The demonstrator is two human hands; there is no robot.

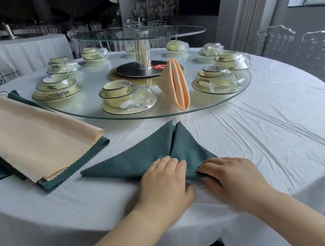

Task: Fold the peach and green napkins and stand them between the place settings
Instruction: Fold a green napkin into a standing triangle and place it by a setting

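Note:
A dark green napkin [151, 150] lies on the white tablecloth near the table's front edge, partly folded, its right flap turned up to a point. My left hand [166, 185] rests on its near left part, fingers curled over the cloth. My right hand [231, 175] pinches the napkin's near corner at the fold. A folded peach napkin [174, 84] stands upright on the glass turntable between two place settings. A stack of flat peach napkins [29, 137] and green napkins [78, 166] lies at the left.
Several place settings of bowls, plates and upturned glasses [124, 99] ring the lower glass turntable [90, 111]. A raised glass tier on a metal post [143, 54] stands in the middle. Clear chairs [322, 51] stand at the right, another dressed table at the back left.

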